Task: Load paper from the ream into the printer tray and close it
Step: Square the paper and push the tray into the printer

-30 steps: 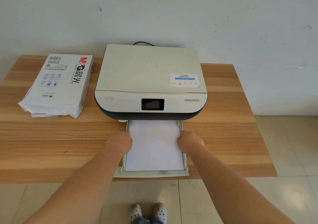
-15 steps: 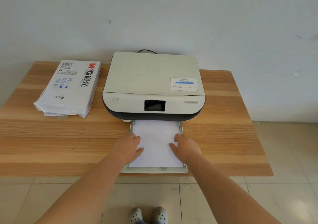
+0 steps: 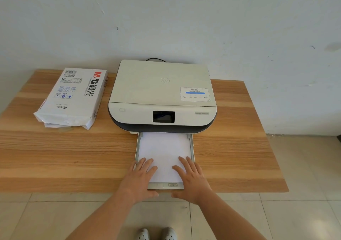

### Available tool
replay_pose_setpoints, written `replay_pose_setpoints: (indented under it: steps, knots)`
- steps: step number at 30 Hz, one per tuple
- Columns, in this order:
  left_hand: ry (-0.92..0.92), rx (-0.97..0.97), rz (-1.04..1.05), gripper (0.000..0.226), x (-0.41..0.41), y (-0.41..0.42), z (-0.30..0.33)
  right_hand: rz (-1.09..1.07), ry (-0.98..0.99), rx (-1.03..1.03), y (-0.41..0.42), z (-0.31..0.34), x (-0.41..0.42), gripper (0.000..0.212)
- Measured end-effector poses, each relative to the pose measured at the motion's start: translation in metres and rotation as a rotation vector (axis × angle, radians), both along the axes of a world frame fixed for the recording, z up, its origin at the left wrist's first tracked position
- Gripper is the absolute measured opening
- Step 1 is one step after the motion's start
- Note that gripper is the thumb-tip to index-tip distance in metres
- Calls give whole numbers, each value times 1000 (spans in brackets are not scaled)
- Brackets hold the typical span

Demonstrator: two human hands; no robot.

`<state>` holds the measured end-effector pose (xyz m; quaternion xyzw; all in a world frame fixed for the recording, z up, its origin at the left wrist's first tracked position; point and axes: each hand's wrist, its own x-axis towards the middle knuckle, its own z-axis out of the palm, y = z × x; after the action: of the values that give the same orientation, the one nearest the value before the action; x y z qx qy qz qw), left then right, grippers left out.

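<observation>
A white printer [image 3: 162,90] stands at the back middle of the wooden table [image 3: 55,153]. Its paper tray [image 3: 192,147] is pulled out toward me, with a stack of white paper [image 3: 164,147] lying flat in it. My left hand [image 3: 140,179] rests flat on the tray's near left corner, fingers spread on the paper, thumb under the front edge. My right hand [image 3: 191,179] lies the same way on the near right corner. The opened white paper ream [image 3: 73,97] lies to the left of the printer.
The table's front edge runs just under my wrists, and the tray front [image 3: 166,185] reaches almost to it. A white wall is close behind the printer, with a black cable [image 3: 156,60] at its back. Tiled floor [image 3: 295,212] and my shoes [image 3: 156,234] are below.
My hands have slid from the tray's sides, over the paper, down to its near corners. The tray looks a little further in, as its front no longer overhangs the table edge.
</observation>
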<state>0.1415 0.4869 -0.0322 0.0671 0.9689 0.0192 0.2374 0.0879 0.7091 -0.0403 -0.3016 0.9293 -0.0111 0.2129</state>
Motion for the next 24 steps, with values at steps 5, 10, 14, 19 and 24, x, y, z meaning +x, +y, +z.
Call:
replay_pose_setpoints:
  steps: [5,10,14,19,24]
  knots:
    - [-1,-13,34,90,-1,1,1,-9,-8,49,-3,-1,-1,93]
    - [2,-21,34,89,-2,-1,3,-17,-15,74,-5,-3,-3,95]
    - [-2,-20,32,91,0,-2,3,-22,-26,78,-5,-3,-4,94]
    - [14,5,67,90,0,-6,4,-41,-31,59,-4,-2,-5,92]
    - [19,21,38,90,-4,-9,11,-50,-19,36,-3,3,-8,89]
